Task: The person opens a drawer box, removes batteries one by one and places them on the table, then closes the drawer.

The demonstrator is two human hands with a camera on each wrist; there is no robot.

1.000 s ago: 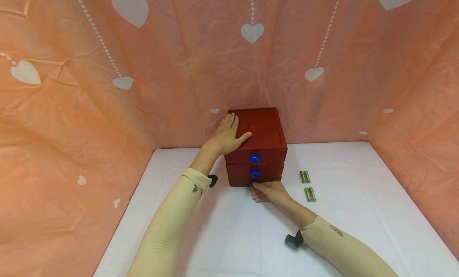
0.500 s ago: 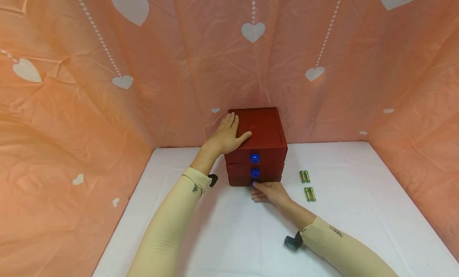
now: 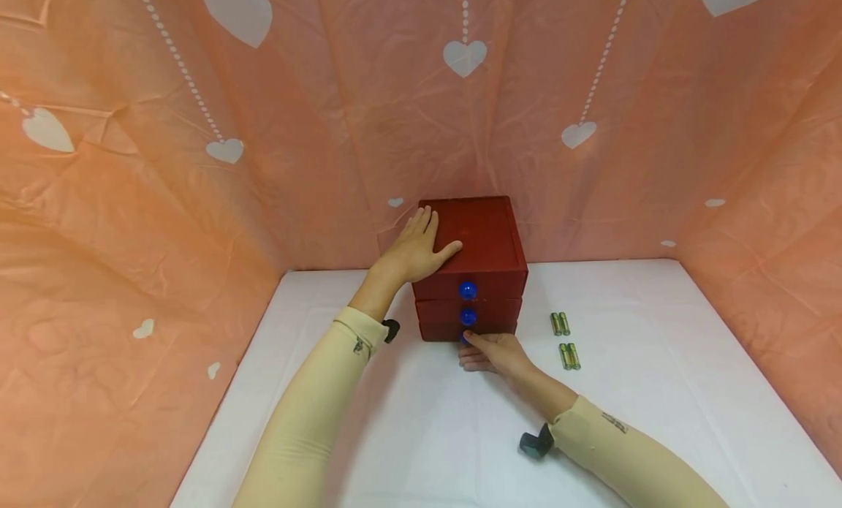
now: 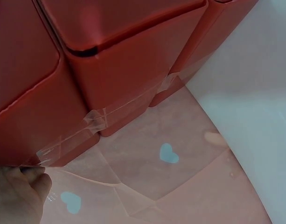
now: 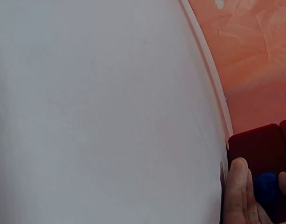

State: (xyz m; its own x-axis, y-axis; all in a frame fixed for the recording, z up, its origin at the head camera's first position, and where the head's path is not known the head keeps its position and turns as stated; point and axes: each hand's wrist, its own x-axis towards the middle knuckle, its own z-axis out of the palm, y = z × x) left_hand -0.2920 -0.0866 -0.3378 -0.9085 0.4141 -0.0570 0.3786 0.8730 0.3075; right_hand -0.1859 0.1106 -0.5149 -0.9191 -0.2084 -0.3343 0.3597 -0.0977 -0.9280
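Observation:
A dark red cabinet of three stacked drawers (image 3: 476, 234) stands at the back of the table, each drawer with a round blue knob. My left hand (image 3: 416, 252) lies on the left part of its top, fingers straight and thumb spread. In the left wrist view the cabinet's side, with clear tape along it, fills much of the frame. Low at the front, my right hand (image 3: 498, 351) pinches the bottom blue knob (image 5: 267, 187) between thumb and fingers. The other fingers stretch out close over the tabletop. All drawers look closed.
Two pairs of green-gold batteries, a rear pair (image 3: 560, 324) and a front pair (image 3: 569, 356), lie right of the cabinet on the white tabletop (image 3: 421, 435). Pink cloth (image 3: 342, 128) with white hearts walls the back and both sides.
My right wrist has shifted very slightly left while the fingers stay at the bottom knob. My left hand and the cabinet look unchanged.

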